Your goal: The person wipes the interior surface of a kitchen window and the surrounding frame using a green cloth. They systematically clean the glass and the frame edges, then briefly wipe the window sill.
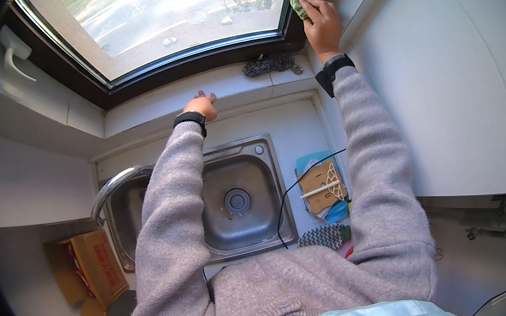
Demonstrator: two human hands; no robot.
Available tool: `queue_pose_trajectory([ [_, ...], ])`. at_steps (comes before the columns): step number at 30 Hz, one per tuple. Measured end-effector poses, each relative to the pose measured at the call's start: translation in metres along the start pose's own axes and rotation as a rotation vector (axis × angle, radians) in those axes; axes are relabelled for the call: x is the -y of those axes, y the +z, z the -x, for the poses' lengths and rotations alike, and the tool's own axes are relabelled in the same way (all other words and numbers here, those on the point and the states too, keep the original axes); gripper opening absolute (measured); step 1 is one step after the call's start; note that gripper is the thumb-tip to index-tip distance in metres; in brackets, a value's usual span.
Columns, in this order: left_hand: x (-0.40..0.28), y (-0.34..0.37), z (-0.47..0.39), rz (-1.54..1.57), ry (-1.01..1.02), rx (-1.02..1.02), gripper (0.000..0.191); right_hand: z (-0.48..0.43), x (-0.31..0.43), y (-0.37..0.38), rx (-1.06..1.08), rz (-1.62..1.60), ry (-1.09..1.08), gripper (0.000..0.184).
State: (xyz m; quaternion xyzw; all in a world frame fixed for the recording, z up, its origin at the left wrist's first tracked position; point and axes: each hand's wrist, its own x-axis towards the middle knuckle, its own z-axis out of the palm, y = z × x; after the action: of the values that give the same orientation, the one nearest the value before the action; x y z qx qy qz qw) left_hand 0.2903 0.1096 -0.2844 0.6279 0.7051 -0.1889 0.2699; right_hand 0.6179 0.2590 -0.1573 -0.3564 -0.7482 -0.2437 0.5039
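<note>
My right hand (322,24) grips a folded green cloth (301,4) and presses it on the dark window frame (234,53) at its right side, beside the glass. My left hand (201,107) rests at the tiled window sill (150,105), fingers spread, with nothing seen in it. Bright window glass (167,16) lies above both hands. On the sill between the hands sits a dark, tangled mesh bundle (268,65), with a small round metal piece (297,69) at its right end.
Below my arms is a steel double sink (248,228) with a curved chrome faucet (117,183). Right of it lie a wooden board (318,199), a black cable (283,202) and a zigzag-patterned mitt (321,237). A white window handle (16,50) is upper left, an open cardboard box (104,268) lower left.
</note>
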Motion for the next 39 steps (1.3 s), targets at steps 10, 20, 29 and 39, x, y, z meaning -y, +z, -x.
queue_pose_trajectory([
  [10, -0.004, -0.001, 0.01, 0.049, -0.001, -0.048, 0.072, 0.005, -0.001, 0.011, 0.047, 0.039, -0.035, 0.05],
  [20, -0.01, -0.008, 0.028, 0.08, 0.005, -0.086, 0.08, 0.043, 0.004, 0.019, 0.21, 0.07, -0.034, 0.042],
  [29, -0.005, -0.001, 0.017, 0.061, 0.011, -0.092, 0.077, 0.071, 0.013, 0.027, 0.394, 0.101, 0.0, 0.04],
  [39, -0.005, 0.0, 0.019, 0.043, 0.025, -0.105, 0.084, 0.088, 0.027, 0.043, 0.459, 0.149, 0.06, 0.033],
])
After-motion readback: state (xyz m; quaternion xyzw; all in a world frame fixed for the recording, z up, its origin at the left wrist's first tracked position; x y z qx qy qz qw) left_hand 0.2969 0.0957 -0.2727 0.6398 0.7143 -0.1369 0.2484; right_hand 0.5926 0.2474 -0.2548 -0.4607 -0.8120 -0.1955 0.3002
